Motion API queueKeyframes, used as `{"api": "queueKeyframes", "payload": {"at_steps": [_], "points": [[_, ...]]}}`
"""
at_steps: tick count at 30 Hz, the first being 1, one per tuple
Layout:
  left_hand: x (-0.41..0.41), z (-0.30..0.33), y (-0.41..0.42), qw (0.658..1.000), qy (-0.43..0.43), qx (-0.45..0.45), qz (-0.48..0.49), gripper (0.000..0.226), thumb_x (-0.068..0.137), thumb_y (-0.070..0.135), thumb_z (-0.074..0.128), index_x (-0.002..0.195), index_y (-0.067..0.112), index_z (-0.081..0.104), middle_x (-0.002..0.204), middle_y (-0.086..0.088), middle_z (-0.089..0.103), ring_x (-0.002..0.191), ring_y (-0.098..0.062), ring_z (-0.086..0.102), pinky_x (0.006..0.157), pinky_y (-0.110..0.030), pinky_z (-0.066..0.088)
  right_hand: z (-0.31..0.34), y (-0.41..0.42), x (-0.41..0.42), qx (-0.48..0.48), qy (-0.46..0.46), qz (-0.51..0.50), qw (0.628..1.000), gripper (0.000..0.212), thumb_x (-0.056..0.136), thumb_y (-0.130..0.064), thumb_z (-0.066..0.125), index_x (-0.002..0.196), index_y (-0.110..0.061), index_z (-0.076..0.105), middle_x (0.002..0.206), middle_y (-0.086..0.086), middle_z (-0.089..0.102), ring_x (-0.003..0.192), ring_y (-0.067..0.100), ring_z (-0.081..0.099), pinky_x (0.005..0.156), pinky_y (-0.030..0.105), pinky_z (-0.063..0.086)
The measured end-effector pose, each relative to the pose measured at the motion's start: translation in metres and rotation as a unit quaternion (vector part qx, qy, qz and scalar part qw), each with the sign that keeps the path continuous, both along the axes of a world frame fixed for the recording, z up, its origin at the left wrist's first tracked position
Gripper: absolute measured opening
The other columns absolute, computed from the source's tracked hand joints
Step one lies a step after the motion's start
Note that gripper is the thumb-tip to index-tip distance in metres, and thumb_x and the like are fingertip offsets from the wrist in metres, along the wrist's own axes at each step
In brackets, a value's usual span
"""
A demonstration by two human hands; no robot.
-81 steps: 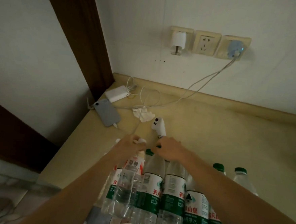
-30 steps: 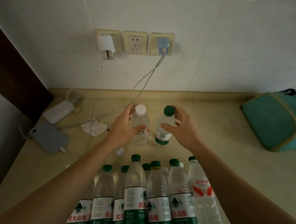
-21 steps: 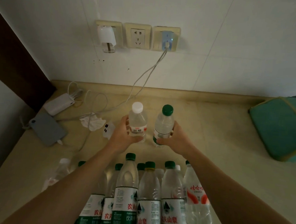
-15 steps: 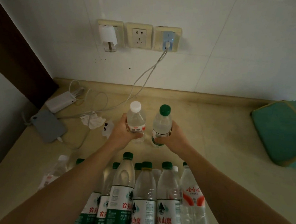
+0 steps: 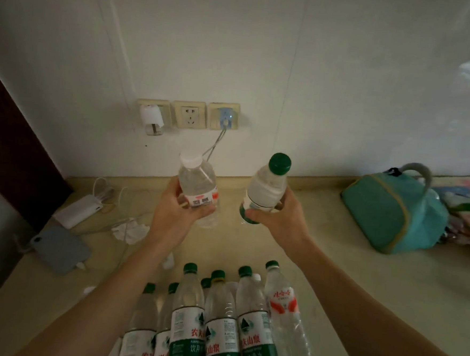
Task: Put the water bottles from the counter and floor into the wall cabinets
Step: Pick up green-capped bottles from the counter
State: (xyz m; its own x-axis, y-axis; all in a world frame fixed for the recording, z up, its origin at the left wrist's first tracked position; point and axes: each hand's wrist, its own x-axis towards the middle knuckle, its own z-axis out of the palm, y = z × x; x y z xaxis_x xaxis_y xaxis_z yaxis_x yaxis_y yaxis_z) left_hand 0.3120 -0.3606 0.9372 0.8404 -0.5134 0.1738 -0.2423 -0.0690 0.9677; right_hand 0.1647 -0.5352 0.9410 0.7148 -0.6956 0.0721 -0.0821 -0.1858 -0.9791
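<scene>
Above the counter's (image 5: pixel 333 268) back edge, the left hand (image 5: pixel 174 215) grips a white-capped bottle (image 5: pixel 197 186), fingers curled round its lower half. The right hand (image 5: pixel 278 217) wraps a green-capped bottle (image 5: pixel 266 188), seemingly tilted right.

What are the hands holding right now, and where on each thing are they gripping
The left hand grips a white-capped bottle around its lower body. The right hand grips a green-capped bottle around its lower body, near the base.

A small clear white-capped bottle (image 5: pixel 198 187) and a small green-capped bottle (image 5: pixel 266 188) are held above the counter, tilted; a cluster of taller green-capped bottles (image 5: pixel 212 323) stands upright at the near counter edge.
</scene>
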Motion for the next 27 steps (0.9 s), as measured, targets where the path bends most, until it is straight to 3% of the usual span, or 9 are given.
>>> {"api": "queueKeyframes", "payload": {"at_steps": [8, 12, 17, 19, 23, 27], "points": [[-0.048, 0.150, 0.019, 0.985, -0.101, -0.134, -0.051, 0.071, 0.069, 0.016, 0.090, 0.130, 0.026, 0.055, 0.120, 0.012, 0.069, 0.106, -0.001, 0.066, 0.080, -0.009, 0.053, 0.148, 0.048, -0.059, -0.118, -0.157, -0.061, 0.979, 0.057, 0.066, -0.027, 0.091, 0.108, -0.044, 0.057, 0.107, -0.023, 0.069, 0.100, -0.004, 0.064, 0.071, 0.008, 0.052], [-0.071, 0.231, 0.022, 0.964, -0.151, -0.211, -0.061, 0.067, 0.070, 0.012, 0.088, 0.128, 0.025, 0.056, 0.120, 0.012, 0.069, 0.106, 0.001, 0.065, 0.077, -0.007, 0.051, 0.229, 0.060, -0.079, -0.157, -0.228, -0.081, 0.958, 0.061, 0.061, -0.038, 0.089, 0.112, -0.044, 0.057, 0.110, -0.023, 0.070, 0.101, -0.003, 0.065, 0.072, 0.008, 0.053], [-0.087, 0.325, 0.022, 0.928, -0.228, -0.288, -0.065, 0.065, 0.074, 0.013, 0.085, 0.130, 0.027, 0.055, 0.116, 0.017, 0.069, 0.106, 0.003, 0.064, 0.076, -0.003, 0.048, 0.317, 0.057, -0.092, -0.191, -0.306, -0.091, 0.928, 0.065, 0.063, -0.035, 0.088, 0.120, -0.037, 0.057, 0.113, -0.017, 0.070, 0.103, 0.003, 0.067, 0.075, 0.017, 0.056], [-0.090, 0.360, 0.019, 0.916, -0.254, -0.304, -0.070, 0.064, 0.075, 0.017, 0.086, 0.129, 0.031, 0.055, 0.115, 0.021, 0.069, 0.106, 0.003, 0.065, 0.079, -0.007, 0.051, 0.349, 0.052, -0.096, -0.212, -0.326, -0.091, 0.917, 0.067, 0.063, -0.034, 0.089, 0.123, -0.032, 0.058, 0.113, -0.016, 0.071, 0.103, 0.003, 0.067, 0.075, 0.017, 0.057], [-0.091, 0.415, -0.004, 0.907, -0.288, -0.299, -0.074, 0.063, 0.075, 0.025, 0.086, 0.130, 0.031, 0.056, 0.120, 0.016, 0.068, 0.111, -0.005, 0.065, 0.093, -0.031, 0.054, 0.406, 0.029, -0.094, -0.229, -0.331, -0.072, 0.913, 0.061, 0.065, -0.025, 0.092, 0.116, -0.032, 0.060, 0.110, -0.013, 0.072, 0.100, 0.004, 0.070, 0.078, 0.023, 0.060], [-0.089, 0.450, -0.042, 0.918, -0.287, -0.270, -0.052, 0.062, 0.074, 0.033, 0.086, 0.128, 0.036, 0.055, 0.117, 0.018, 0.065, 0.105, 0.000, 0.063, 0.087, -0.026, 0.051, 0.443, -0.005, -0.081, -0.226, -0.310, -0.070, 0.921, 0.056, 0.067, -0.020, 0.092, 0.112, -0.031, 0.061, 0.105, -0.014, 0.072, 0.096, 0.004, 0.069, 0.078, 0.027, 0.059]]}}
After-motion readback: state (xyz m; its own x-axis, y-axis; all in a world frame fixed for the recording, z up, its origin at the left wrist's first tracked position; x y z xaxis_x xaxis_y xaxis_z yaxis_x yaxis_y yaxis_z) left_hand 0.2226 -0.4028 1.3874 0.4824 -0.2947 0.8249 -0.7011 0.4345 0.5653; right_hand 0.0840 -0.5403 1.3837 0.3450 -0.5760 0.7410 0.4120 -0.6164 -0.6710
